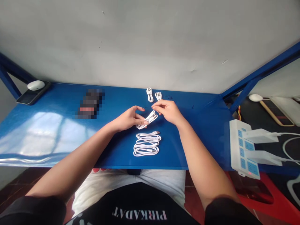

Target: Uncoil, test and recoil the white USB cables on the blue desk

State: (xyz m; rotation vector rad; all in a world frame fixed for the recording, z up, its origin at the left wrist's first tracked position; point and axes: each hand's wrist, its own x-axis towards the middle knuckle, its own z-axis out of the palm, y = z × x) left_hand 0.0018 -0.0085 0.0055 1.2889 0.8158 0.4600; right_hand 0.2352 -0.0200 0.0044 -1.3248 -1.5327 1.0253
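A white charging cable (153, 116), folded into a small bundle, is gripped by my left hand (131, 119) between thumb and fingers, a little above the blue tabletop (112, 103). Beside it on the right, my right hand (169, 111) has thumb and index finger pinched together; what they hold, if anything, is too small to make out. A thin dark strand (145, 107) shows between the two hands. Nearer my body lies a loosely folded white USB cable (147, 144). Behind the hands lie a white cable bundle (149, 95) with a dark tie and another bundle (158, 95), partly covered by my right hand.
A blurred-out dark object (90, 103) lies on the left of the table. At the far left corner, a white rounded object (36, 85) rests on a phone-like slab (30, 97). A white power strip (243, 150) with plugged-in chargers stands at the right edge. The wall (140, 47) rises behind.
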